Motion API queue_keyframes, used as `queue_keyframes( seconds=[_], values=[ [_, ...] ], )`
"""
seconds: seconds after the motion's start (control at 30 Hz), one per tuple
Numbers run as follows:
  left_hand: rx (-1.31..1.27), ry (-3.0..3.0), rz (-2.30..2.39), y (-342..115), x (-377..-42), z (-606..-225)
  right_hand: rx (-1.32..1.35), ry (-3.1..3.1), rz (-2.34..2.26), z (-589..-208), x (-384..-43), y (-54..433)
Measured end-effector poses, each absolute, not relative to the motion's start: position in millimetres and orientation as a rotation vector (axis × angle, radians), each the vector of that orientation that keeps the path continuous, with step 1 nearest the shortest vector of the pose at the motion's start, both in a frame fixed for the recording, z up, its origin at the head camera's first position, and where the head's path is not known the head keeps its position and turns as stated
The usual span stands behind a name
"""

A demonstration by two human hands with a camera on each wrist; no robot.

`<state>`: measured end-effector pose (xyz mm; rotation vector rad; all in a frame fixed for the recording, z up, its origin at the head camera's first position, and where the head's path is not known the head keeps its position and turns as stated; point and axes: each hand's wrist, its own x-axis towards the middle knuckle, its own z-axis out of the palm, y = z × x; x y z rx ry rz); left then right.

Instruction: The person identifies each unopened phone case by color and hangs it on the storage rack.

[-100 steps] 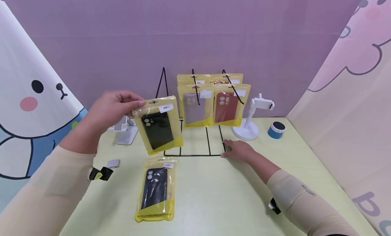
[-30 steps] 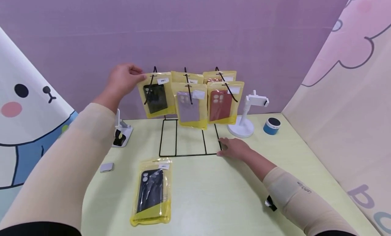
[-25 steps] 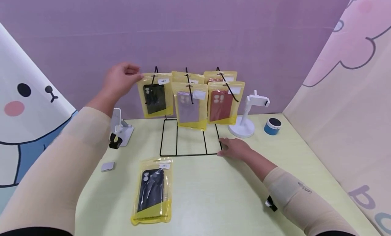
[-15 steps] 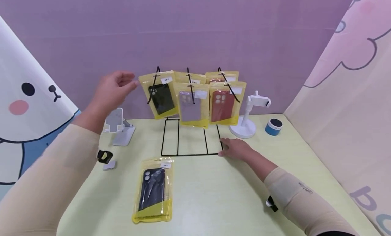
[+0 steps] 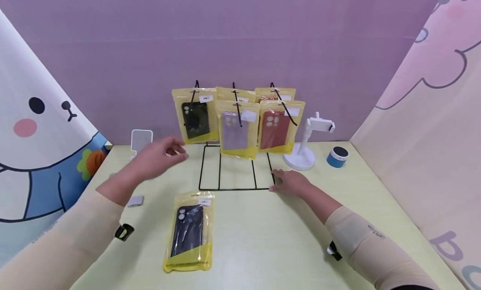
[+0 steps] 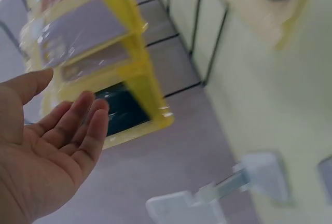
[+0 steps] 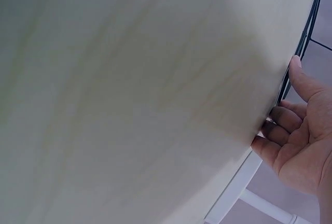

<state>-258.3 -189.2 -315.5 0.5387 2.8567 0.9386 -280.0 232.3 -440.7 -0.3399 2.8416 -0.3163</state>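
My left hand (image 5: 159,158), fingers loosely bent and holding nothing, is in the air left of a black wire display rack (image 5: 236,190). On the rack's left hook hangs a bagged black phone case (image 5: 196,119); the left wrist view shows it just beyond my fingers. Bagged purple (image 5: 234,129) and red phone cases (image 5: 275,129) hang on the middle and right hooks, with more bags partly hidden behind. Another bagged black phone case (image 5: 188,231) lies flat on the table in front. My right hand (image 5: 291,183) grips the rack's front right corner, thumb and fingers at the wire (image 7: 285,81).
A white phone stand (image 5: 300,156) and a blue round speaker (image 5: 338,156) stand right of the rack. Behind my left hand is another white phone stand (image 5: 141,139), partly hidden. A small grey block (image 5: 135,201) lies on the table (image 5: 255,235) at left. A purple cloth hangs behind.
My left hand has hung the bagged black phone case on the left hook, let go of it and come down and back towards the table. The right hand has stayed at the rack's corner.
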Motion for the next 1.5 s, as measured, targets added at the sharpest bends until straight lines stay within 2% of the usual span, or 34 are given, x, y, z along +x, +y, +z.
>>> queue_keyframes(
  seconds=[0.27,0.57,1.07,1.5],
  values=[
    [0.604,2.729,0.687,-183.7,-254.6,-369.2,-0.345,2.842,-0.322,-440.5,-281.2,233.0],
    [0.594,2.68,0.484,-185.8,-254.2,-410.4,-0.33,2.832,-0.327,-440.9,-280.6,233.3],
    [0.731,2.733,0.422,-188.9,-254.7,-422.2,-0.327,2.833,-0.335,-440.9,-280.0,233.3],
    [0.492,2.508,1.056,-197.5,-251.9,-384.7,-0.307,2.837,-0.349,-441.8,-280.4,233.5]
  ],
)
